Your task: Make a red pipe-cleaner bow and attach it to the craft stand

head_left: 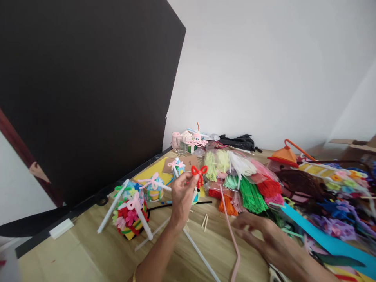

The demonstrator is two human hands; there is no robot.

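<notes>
Between the thumb and fingers of my left hand is a small red pipe-cleaner bow, held up above the table. My right hand hovers over the right part of the table, thumb and fingers apart with nothing between them. Just left of it lies a long pale pink pipe cleaner. A long white pipe cleaner stretches across the tabletop below my left hand. Partly hidden behind that hand stands a small blue and yellow item.
Pipe-cleaner flower pieces with bows sit at left beside a blue and yellow ornament. Short wooden sticks lie mid-table. Bundled pipe cleaners fill the back right, near an orange lantern shape. A black panel rises at left.
</notes>
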